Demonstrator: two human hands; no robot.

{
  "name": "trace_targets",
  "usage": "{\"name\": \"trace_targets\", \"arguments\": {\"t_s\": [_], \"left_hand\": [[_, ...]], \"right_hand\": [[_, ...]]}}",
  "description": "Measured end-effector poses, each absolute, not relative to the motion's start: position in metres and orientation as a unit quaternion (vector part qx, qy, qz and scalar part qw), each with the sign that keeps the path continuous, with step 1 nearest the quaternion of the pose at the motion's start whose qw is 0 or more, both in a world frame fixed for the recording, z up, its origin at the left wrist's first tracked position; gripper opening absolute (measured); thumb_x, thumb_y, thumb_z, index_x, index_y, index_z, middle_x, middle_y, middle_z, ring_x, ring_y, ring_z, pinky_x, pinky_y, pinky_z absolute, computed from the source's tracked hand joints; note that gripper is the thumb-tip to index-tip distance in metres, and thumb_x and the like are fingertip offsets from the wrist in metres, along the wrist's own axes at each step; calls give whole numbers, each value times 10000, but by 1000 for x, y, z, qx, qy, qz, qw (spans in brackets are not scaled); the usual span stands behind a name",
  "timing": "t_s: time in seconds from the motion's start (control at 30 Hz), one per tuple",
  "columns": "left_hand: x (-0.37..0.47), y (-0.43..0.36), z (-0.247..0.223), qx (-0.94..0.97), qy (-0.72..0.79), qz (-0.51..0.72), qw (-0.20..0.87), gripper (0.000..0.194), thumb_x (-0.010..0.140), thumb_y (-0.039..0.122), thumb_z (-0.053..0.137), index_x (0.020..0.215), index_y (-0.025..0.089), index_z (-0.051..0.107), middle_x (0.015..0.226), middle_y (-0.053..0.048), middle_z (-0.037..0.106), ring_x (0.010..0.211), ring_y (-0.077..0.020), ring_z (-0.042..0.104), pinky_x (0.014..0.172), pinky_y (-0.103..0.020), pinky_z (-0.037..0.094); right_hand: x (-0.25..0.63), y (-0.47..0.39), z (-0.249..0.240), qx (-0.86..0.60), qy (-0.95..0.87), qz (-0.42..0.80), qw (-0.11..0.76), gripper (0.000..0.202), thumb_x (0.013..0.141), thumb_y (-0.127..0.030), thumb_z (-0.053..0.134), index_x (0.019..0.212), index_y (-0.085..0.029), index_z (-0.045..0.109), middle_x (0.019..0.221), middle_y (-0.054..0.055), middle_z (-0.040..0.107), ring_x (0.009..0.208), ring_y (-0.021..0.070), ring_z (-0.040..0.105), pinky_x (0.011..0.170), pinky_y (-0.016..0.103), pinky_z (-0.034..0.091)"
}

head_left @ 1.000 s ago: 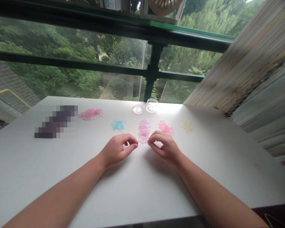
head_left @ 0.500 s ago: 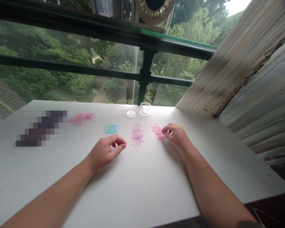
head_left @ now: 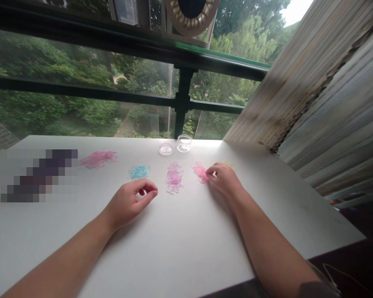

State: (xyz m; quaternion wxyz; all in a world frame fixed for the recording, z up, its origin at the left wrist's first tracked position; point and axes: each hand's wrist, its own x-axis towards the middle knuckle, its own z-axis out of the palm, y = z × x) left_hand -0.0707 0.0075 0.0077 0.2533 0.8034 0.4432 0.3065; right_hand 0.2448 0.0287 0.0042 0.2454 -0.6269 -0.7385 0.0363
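Observation:
Small loose bands, thin and translucent like little rubber bands, lie sorted by colour in piles on a white table. My left hand point(head_left: 129, 203) hovers close to the table, thumb and forefinger pinched together; whatever is between them is too small to see. Just behind it is the blue pile point(head_left: 139, 171), and to its right the purple pile point(head_left: 174, 178). At the right edge of the pink pile point(head_left: 200, 171), my right hand point(head_left: 224, 180) has its fingertips pinched, touching or just above the bands. What they hold is hidden. That hand partly covers a yellow pile point(head_left: 229, 165).
Two clear round containers point(head_left: 184, 143) or lids stand near the window edge. A mixed pink pile point(head_left: 98, 159) lies at the left, beside a dark pixelated object point(head_left: 40, 176). A curtain point(head_left: 267, 82) hangs at the right; the window frame point(head_left: 183, 97) borders the table's back.
The whole view has shifted slightly, so everything on the table appears further left. Both hands keep nearly the same place relative to the piles, still pinched.

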Motion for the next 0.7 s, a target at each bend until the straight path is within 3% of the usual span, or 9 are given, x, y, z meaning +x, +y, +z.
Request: {"name": "trace_targets", "arguments": {"t_s": [0.43,0.6,0.7], "left_hand": [[-75,9,10,809,445,303,239,186,814,363,524,809,205,623,787,-4,666,691,-131,579,593,-204,449],[-85,16,12,799,476,305,205,205,794,387,537,820,208,633,792,-9,674,712,-146,591,582,-208,443],[-95,25,13,779,519,302,183,246,781,423,534,829,206,638,757,-4,680,690,-150,600,596,-218,443]], "right_hand": [[253,29,5,-640,-737,38,215,265,719,-70,522,841,-189,726,791,49,651,676,141,549,648,246,405],[252,26,12,-649,-700,20,296,277,743,-89,465,869,-174,697,828,55,666,690,150,564,678,259,420],[243,22,16,-645,-675,64,353,231,758,-143,462,820,-168,683,688,26,648,590,135,543,596,241,411]]}}
